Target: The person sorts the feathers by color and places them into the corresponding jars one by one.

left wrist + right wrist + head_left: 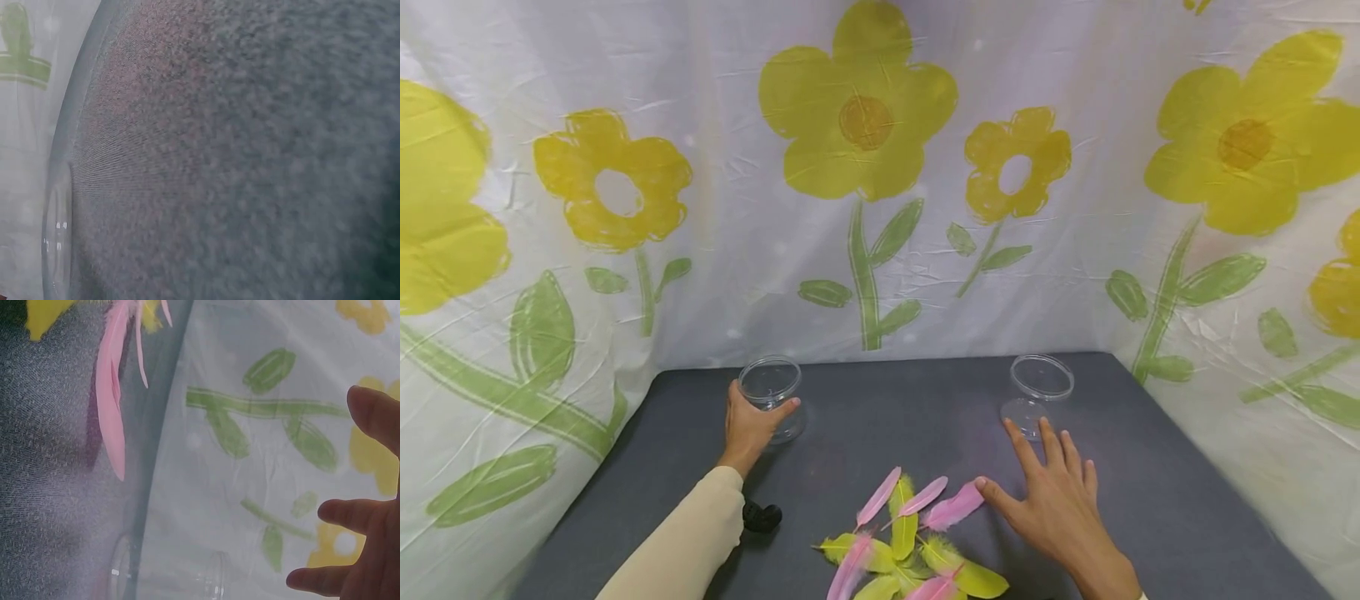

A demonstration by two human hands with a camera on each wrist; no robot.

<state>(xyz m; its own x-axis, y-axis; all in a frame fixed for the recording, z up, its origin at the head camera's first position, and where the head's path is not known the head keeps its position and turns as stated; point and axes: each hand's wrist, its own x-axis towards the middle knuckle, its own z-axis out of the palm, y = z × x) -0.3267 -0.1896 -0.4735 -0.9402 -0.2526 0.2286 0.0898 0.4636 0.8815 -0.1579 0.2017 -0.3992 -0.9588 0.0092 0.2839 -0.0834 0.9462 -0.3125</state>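
At the back left of the table, my left hand [752,431] grips a clear round jar [770,377], thumb on the near side and fingers around its left. Only the edge of that jar [57,237] shows in the left wrist view. My right hand [1062,510] is spread over the table, fingertips close to the base of a second clear jar [1025,414] at the back right. Its fingers [340,515] are straight and apart, holding nothing. Pink and yellow feathers lie in a loose pile, with one pink feather [955,505] by the right thumb.
More feathers [904,533] spread across the front middle of the dark grey table [880,417]. A black strap [762,517] sits at the left wrist. Behind and at both sides hangs a white curtain [730,208] with printed yellow flowers, meeting the table edges.
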